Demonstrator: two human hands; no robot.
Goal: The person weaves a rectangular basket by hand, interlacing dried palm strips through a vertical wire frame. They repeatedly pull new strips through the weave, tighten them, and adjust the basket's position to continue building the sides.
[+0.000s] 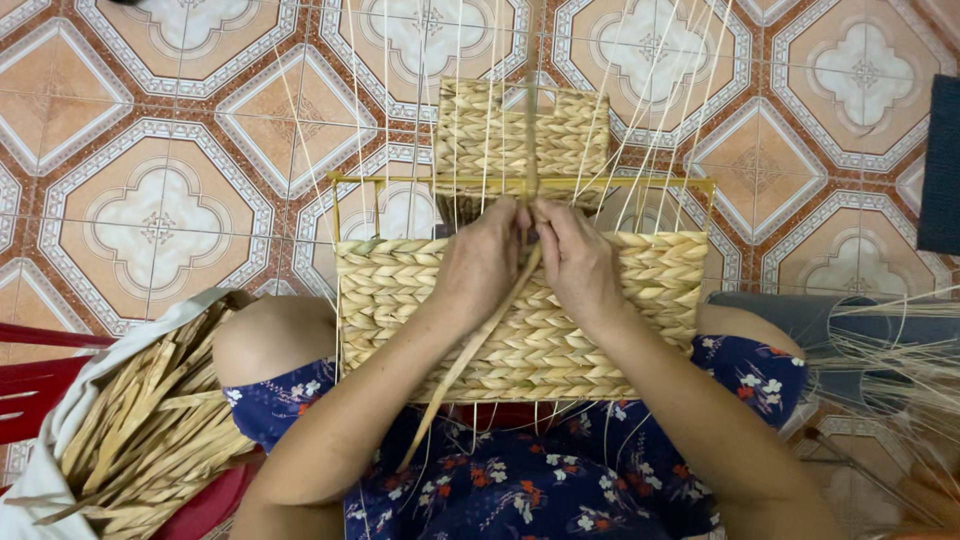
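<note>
A half-woven straw basket (400, 300) on a yellow wire frame (620, 184) rests on my lap, its braided wall facing me. My left hand (480, 262) and my right hand (578, 262) meet at the wall's top edge, both pinching a long flat straw strand (462, 362) that trails down towards my knees. Thin upright strands (640, 110) rise from the frame. The basket's far woven wall (520, 130) shows behind my hands.
A pale cloth bag (75, 400) full of loose straw strips (150, 430) lies at my left knee, on something red (30, 385). More thin strands (890, 350) spread at the right. A dark mat (940, 165) sits at the right edge on the patterned tile floor (160, 220).
</note>
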